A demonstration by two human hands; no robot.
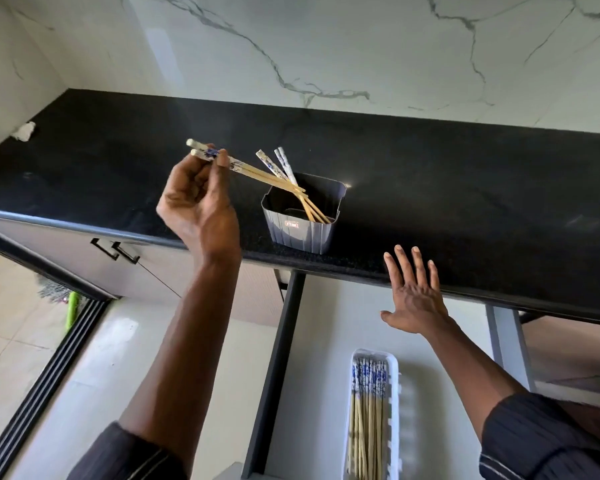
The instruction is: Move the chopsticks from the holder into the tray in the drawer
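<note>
Left hand [196, 199] raised over the counter [430, 188], fingers pinched closed around a pair of chopsticks [246, 168] near their blue-patterned tops; the pair slants down to the right, thin tips just over the rim of the holder [302, 233]. Right hand [413, 296] open, fingers spread, palm down, holding nothing, hovering at the counter front edge above the open drawer [326, 323]. Holder is a grey ribbed plastic tub standing near the counter front edge, small label on its front wall. Two or three more chopsticks [284, 168] left in the holder, leaning up and to the left, patterned ends out the top; exact count unclear where they cross the held pair. Drawer pulled out below the counter, pale floor, dark left side rail. White tray [394, 410] sits in the drawer, long axis front to back, with a row of chopsticks [368, 403] lying side by side along its left part, blue-and-white ends toward the counter. Crumpled white scrap [24, 132] at the far left back of the counter. Dark sleeves on both forearms.
</note>
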